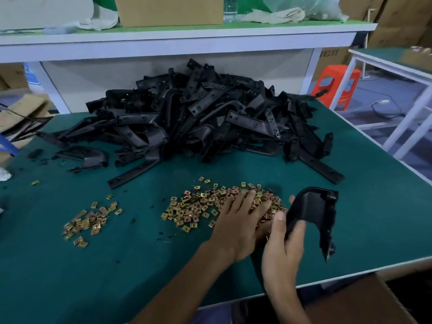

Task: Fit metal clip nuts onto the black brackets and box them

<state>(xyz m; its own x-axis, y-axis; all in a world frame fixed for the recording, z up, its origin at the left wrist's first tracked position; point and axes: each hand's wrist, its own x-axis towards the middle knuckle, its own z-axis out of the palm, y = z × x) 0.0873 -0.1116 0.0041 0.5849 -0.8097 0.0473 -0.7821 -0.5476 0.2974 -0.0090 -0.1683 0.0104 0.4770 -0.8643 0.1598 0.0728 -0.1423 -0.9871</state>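
Green matting covers the table [70, 277] in front of you, and a white shelf [163, 40] runs across the upper part of the frame. On that shelf stand a cardboard carton [168, 10], a water bottle [230, 8] and some pale rags [273, 15]. An orange stool [339, 85] stands on the floor at the upper right.

At the middle of the frame, toward the back of the table, lies a big heap of brackets [198, 118], tangled and stacked on one another. A lone bracket [88, 157] lies apart from it on the left.

Below the heap, near the centre, the main pile of clip nuts [198, 206] is spread out on the matting. A smaller pile of nuts [91, 220] lies well apart from it at the lower left, and one stray nut [35, 182] lies at the far left.

Your left hand [238, 220] lies palm down on the right part of the main pile, fingers straight and spread, touching the nuts. Whether it has any nut under the palm cannot be told.

Your right hand [282, 249] is just beside it at the lower right, fingers and thumb curled round the lower edge of a black bracket [313, 213]. You hold that curved piece upright above the table's near right corner, next to the nuts.

An open brown box [364, 302] shows at the bottom right, below the table edge.
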